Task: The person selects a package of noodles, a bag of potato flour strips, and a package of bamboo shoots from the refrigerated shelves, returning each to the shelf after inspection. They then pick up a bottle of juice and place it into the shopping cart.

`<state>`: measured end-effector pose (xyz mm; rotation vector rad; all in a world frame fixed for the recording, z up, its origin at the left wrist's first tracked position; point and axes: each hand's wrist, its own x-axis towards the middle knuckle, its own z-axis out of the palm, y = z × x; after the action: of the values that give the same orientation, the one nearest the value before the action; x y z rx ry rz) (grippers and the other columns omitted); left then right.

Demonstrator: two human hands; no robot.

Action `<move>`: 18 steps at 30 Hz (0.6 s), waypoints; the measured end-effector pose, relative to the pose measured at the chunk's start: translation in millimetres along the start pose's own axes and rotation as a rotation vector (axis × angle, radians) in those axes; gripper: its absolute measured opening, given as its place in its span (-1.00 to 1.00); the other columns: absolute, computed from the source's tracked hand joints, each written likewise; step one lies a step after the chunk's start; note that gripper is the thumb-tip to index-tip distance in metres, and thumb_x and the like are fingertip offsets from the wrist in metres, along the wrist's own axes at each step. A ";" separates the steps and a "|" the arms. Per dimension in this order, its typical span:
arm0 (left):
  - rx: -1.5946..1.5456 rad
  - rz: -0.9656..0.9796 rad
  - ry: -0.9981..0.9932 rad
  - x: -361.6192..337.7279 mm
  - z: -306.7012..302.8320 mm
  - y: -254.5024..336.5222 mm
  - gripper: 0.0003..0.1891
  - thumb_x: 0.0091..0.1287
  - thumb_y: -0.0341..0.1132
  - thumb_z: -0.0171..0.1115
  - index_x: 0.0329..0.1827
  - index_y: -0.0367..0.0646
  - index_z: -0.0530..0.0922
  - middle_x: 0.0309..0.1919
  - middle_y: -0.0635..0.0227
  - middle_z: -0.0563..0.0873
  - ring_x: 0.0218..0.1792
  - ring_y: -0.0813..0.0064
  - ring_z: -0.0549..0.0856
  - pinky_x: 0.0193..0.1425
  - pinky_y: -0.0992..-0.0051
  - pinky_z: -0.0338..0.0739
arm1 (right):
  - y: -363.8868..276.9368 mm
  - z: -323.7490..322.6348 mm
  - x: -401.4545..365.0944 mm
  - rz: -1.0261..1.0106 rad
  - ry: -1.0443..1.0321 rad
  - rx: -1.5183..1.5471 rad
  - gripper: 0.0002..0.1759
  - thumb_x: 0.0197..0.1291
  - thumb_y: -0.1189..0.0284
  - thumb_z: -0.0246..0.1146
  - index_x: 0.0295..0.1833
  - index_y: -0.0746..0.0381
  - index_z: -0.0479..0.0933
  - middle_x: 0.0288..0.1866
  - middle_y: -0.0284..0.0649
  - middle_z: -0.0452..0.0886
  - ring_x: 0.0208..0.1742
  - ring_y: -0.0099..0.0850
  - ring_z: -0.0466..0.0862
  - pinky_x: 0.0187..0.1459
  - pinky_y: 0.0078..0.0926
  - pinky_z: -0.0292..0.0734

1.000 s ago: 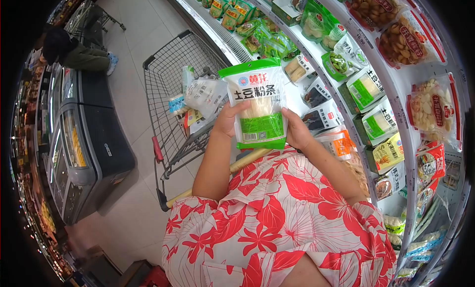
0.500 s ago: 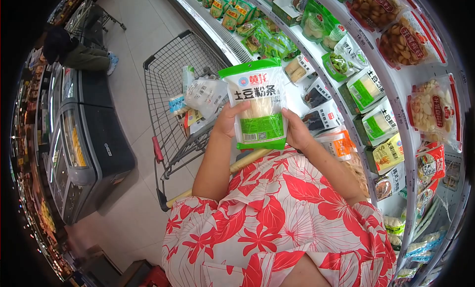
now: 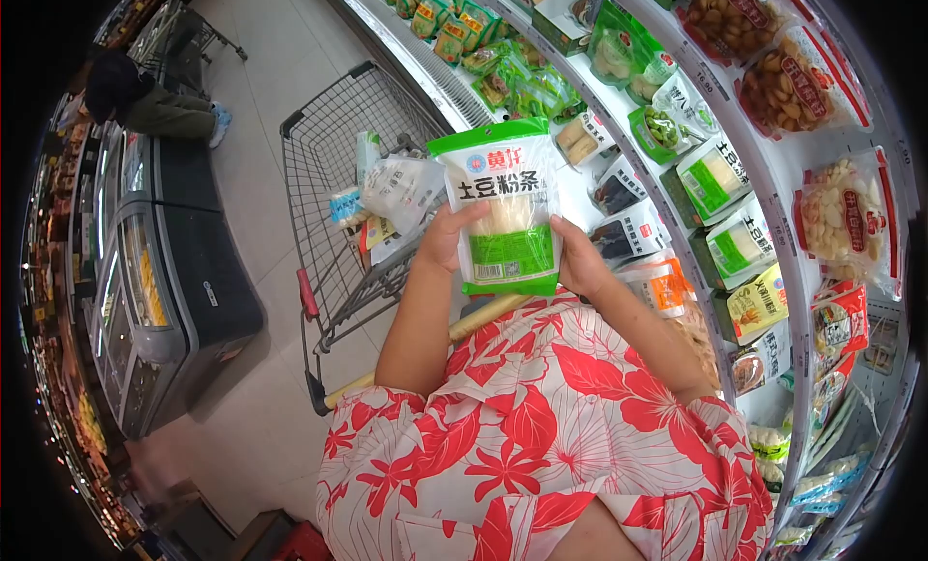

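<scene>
A white and green bag of potato noodles (image 3: 502, 189) is held upright in front of my chest, its printed front facing me. My left hand (image 3: 450, 234) grips the bag's left edge, with the thumb lying across the front. On the opposite edge, my right hand (image 3: 576, 255) closes round the lower right side; its fingers behind the bag are hidden. Just beyond the bag stands a wire shopping cart (image 3: 324, 155). Inside it lie a clear plastic bag of goods (image 3: 396, 191) and a blue and white package (image 3: 347, 206).
To my right, refrigerated shelves (image 3: 764, 155) carry similar green and white noodle bags (image 3: 713, 181), bags of nuts (image 3: 795, 73) and other packets. Freezer cabinets (image 3: 193, 271) line the left side of the aisle. A person (image 3: 145, 107) is at the upper left beside another cart (image 3: 174, 39).
Almost nothing differs. Both hands keep the noodle bag in the same place, shifted by at most a slight amount.
</scene>
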<state>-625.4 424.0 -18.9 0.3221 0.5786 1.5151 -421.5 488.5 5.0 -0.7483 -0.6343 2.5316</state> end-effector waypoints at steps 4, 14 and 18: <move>-0.010 -0.009 0.012 0.2 -1.3 -0.3 -0.49 0.26 -0.46 0.28 0.29 -0.22 0.39 0.11 0.18 0.62 0.10 0.30 0.64 0.19 0.29 0.58 | 2.1 -3.2 1.9 -0.008 -0.003 0.000 -0.50 0.45 0.20 0.02 0.24 0.41 0.36 0.13 -0.02 0.58 0.11 -0.27 0.64 0.17 -0.27 0.56; 0.006 0.004 0.015 -2.6 8.9 2.6 -0.52 0.26 -0.44 0.29 0.26 -0.24 0.42 0.09 0.22 0.64 0.08 0.36 0.65 0.19 0.36 0.54 | 0.0 -8.4 0.3 0.018 -0.080 -0.064 -0.44 0.45 0.17 -0.03 0.35 0.36 0.28 0.28 -0.05 0.49 0.27 -0.25 0.52 0.34 -0.25 0.38; -0.013 -0.005 0.000 -1.6 6.8 0.3 -0.52 0.26 -0.45 0.28 0.26 -0.24 0.43 0.08 0.22 0.64 0.08 0.35 0.65 0.19 0.36 0.54 | 2.1 -12.4 1.7 0.033 -0.049 -0.066 -0.43 0.44 0.16 -0.02 0.35 0.37 0.28 0.28 -0.04 0.49 0.27 -0.25 0.53 0.33 -0.24 0.40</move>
<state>-621.9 423.5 -12.9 0.3109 0.5689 1.5136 -416.0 491.4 -6.1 -0.7270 -0.7313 2.5772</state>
